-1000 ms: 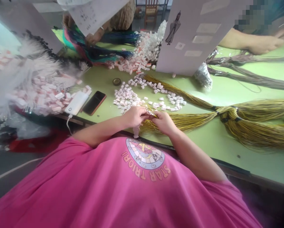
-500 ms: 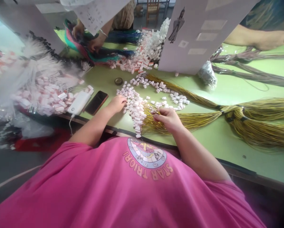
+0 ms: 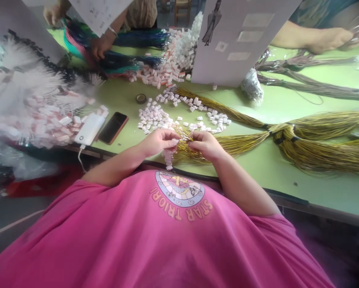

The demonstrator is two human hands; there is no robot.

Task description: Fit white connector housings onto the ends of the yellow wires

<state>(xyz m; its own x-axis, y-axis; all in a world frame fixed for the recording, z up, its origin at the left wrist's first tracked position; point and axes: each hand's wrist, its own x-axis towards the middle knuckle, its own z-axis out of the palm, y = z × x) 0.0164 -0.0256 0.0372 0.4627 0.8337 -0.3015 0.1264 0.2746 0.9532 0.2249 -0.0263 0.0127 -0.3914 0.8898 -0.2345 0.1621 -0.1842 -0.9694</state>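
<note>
My left hand (image 3: 160,142) pinches a small white connector housing (image 3: 175,141) between thumb and fingertips, just left of the wire ends. Facing it, my right hand (image 3: 205,145) is closed on a thin yellow wire (image 3: 187,139) near its tip. Beneath both hands fans out a bundle of yellow and black wires (image 3: 242,144), bound with dark tape farther right. A column of white housings (image 3: 168,159) lies below my left hand, partly covered by it. More loose white housings (image 3: 155,114) are scattered behind it on the green table.
A phone (image 3: 113,127), a white power bank (image 3: 90,129) and a tape roll (image 3: 141,98) lie to the left. Piled connectors with white wires (image 3: 51,116) fill the far left. A white partition (image 3: 227,60) stands behind; co-workers' hands (image 3: 99,46) handle wires beyond it.
My left hand has moved right from the loose housings to the wire ends, bringing one housing close to my right hand. The whole view has shifted slightly.
</note>
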